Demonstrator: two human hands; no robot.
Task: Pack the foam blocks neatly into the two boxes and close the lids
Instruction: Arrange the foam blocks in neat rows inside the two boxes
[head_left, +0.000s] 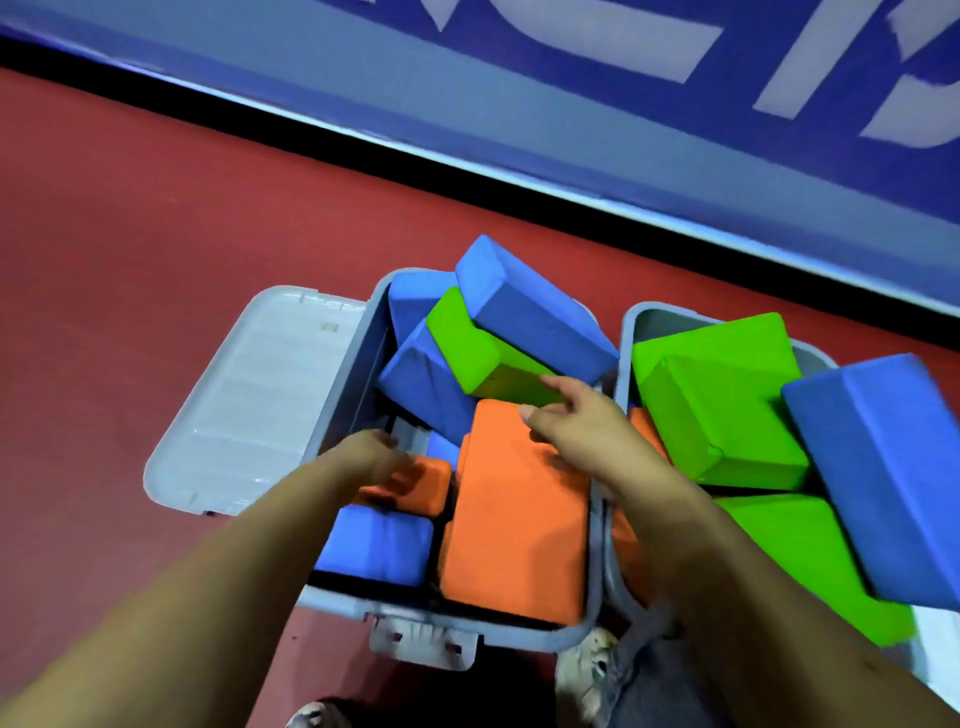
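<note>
Landmark: left grey box (592, 621), open, on the red floor (130, 234). Nearest the viewer, a shoe (584, 670) sits just beside the box's near right corner, and a latch (421, 647) hangs off its near wall. Inside the box at the near end, a large orange block (514, 525) lies flat, with a blue block (376, 545) to its left. Left hand (382, 460) reaches into the box, fingers curled onto a small orange block (423, 486); grip appears closed on it, though blurred. Right hand (574, 421) hovers over the large orange block, fingers extended, holding nothing. Farther in, blue and green blocks pile loosely, a tilted blue block (535, 312) topmost. The box's lid (249, 400) lies open to its left. Right of it, the second box (636, 319) overflows with green blocks and one blue. Beyond, a blue wall (519, 104).
</note>
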